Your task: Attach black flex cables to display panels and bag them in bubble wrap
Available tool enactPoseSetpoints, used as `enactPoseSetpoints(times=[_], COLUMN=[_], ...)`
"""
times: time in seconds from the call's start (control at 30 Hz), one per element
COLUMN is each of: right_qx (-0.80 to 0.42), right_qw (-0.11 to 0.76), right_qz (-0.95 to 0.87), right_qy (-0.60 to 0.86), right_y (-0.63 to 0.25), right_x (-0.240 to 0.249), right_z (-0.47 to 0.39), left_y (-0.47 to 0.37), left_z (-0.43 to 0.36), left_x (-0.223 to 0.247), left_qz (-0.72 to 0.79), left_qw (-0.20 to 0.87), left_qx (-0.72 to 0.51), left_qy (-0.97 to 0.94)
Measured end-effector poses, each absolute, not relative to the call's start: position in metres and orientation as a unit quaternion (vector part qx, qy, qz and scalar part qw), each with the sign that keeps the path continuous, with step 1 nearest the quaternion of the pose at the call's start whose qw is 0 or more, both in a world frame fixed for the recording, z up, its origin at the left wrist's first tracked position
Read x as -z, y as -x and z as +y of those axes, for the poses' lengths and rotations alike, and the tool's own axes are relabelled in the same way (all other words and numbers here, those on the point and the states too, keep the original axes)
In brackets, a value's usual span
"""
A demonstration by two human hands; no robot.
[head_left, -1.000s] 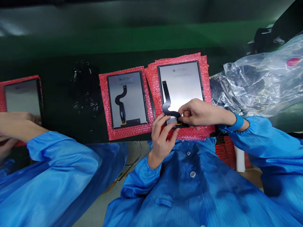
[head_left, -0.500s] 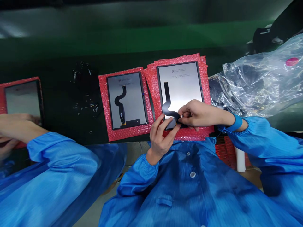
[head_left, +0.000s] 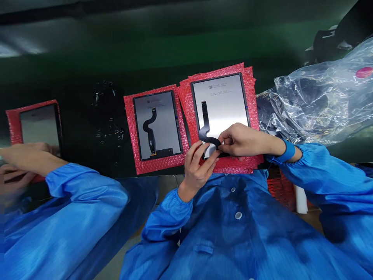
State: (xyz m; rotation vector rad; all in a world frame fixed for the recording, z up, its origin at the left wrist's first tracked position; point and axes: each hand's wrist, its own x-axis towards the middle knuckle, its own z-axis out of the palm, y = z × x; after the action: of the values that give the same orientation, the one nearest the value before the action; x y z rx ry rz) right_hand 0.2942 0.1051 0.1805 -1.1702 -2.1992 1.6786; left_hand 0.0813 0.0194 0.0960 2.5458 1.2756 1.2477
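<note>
A display panel (head_left: pixel 224 103) lies back side up on a stack of red bubble-wrap bags (head_left: pixel 250 101). A black flex cable (head_left: pixel 205 118) curves down its left side to the lower edge. My right hand (head_left: pixel 243 140), with a blue band at the wrist, pinches the cable's lower end between thumb and fingertips. Resting by the panel's lower left corner, my left hand (head_left: pixel 196 171) has its fingers stretched out and apart, their tips beside the cable end. The fingers hide the joint where cable and panel meet.
To the left, a second panel (head_left: pixel 163 132) with its own flex cable lies on red bubble wrap. Beyond are small dark loose parts (head_left: pixel 112 132). A co-worker's hands (head_left: pixel 32 159) work over another panel (head_left: pixel 40 128). Clear plastic bags (head_left: pixel 317 101) with parts lie right.
The view has shifted slightly, so the left-hand things sit further right. Both my hands stay nearly in place at the cable's lower end.
</note>
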Motion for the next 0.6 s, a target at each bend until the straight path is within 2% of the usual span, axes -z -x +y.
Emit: enactPoseSetpoints(times=[0.17, 0.27, 0.37, 0.5, 0.6], right_qx=[-0.544, -0.549, -0.534, -0.417, -0.346], right_qw=[0.044, 0.066, 0.153, 0.33, 0.386], right_qz=[-0.725, -0.706, -0.681, -0.65, -0.607], right_qy=[0.42, 0.442, 0.477, 0.543, 0.602], right_y=[-0.29, -0.29, -0.298, -0.322, -0.337], right_x=[-0.185, -0.193, -0.197, -0.182, -0.157], right_z=[0.107, 0.105, 0.094, 0.066, 0.047], left_y=[-0.084, -0.081, -0.074, -0.062, -0.059], left_z=[0.022, 0.021, 0.018, 0.021, 0.033], left_x=[-0.102, -0.103, -0.106, -0.114, -0.122], left_qz=[0.412, 0.416, 0.444, 0.576, 0.629], left_qw=[0.036, 0.074, 0.166, 0.263, 0.394], left_qx=[-0.397, -0.404, -0.433, -0.46, -0.438], left_qy=[-0.819, -0.811, -0.767, -0.622, -0.506])
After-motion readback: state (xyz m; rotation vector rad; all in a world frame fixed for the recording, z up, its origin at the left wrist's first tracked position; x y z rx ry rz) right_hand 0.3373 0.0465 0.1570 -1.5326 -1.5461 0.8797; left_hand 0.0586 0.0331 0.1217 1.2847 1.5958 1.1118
